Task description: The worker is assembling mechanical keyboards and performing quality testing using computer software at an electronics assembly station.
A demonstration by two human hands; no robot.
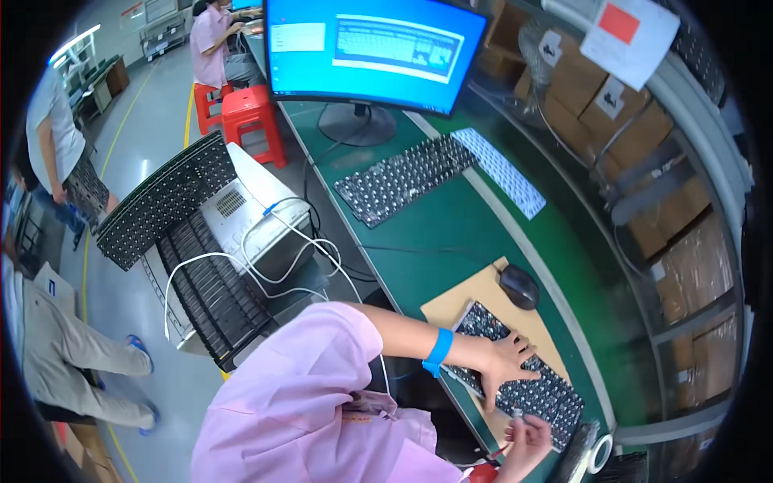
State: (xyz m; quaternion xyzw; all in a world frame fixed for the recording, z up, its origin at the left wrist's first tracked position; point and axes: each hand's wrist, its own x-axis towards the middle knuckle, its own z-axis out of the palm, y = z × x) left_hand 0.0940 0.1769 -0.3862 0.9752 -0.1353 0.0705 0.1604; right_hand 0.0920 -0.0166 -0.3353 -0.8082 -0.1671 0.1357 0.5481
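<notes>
My left hand (507, 364), with a blue band on its wrist, lies with spread fingers across a black keyboard assembly (551, 396) without keycaps. The assembly rests on a tan board (449, 304) at the edge of the green bench. Just below it, my right hand (529, 443) is closed in a pinch on a small silvery connector (517, 413), held close to the assembly's near edge. A thin reddish lead shows beside the right fingers. The exact kind of connector is too small to tell.
A black mouse (518, 287) sits by the board. Farther up lie another black keyboard assembly (407, 177) and a pale blue strip (501, 173), below a monitor (374, 52). A rack of keyboard parts (213, 282) and white cables stand left. A tape roll (600, 455) is lower right.
</notes>
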